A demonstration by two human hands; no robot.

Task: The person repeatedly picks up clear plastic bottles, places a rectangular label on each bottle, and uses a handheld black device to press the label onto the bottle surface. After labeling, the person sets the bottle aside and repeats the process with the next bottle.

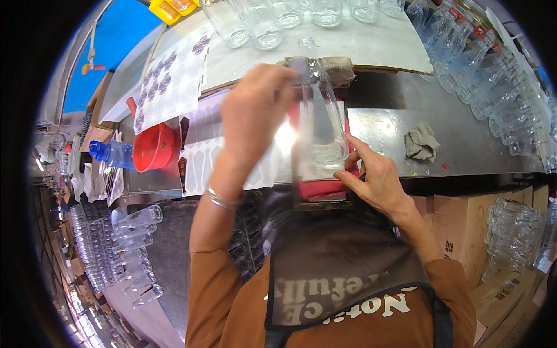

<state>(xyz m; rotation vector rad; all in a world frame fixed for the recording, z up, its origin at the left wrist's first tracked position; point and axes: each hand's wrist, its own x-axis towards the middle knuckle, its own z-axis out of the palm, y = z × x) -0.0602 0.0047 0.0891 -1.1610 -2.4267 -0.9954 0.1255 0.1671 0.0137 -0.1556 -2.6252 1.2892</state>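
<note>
A clear glass bottle (pixel 326 124) lies in front of me, its neck pointing away and its base toward me. It rests over a red and white support (pixel 325 188), near a folded grey cloth (pixel 337 68) by the neck. My right hand (pixel 376 180) has its thumb and fingers around the right side of the bottle's base. My left hand (pixel 255 110), with a bracelet at the wrist, is raised left of the bottle near its neck. Motion smears its fingers, and a greyish patch at their tips cannot be made out.
Sheets of dark decals (pixel 174 78) lie at left, beside a red pan (pixel 155 148) and a blue bottle (pixel 110 153). Glass bottles (pixel 266 35) stand at the back, and rows of them (pixel 487 87) lie at right. A crumpled cloth (pixel 422 142) sits on the metal table. Cardboard boxes (pixel 464 226) stand below right.
</note>
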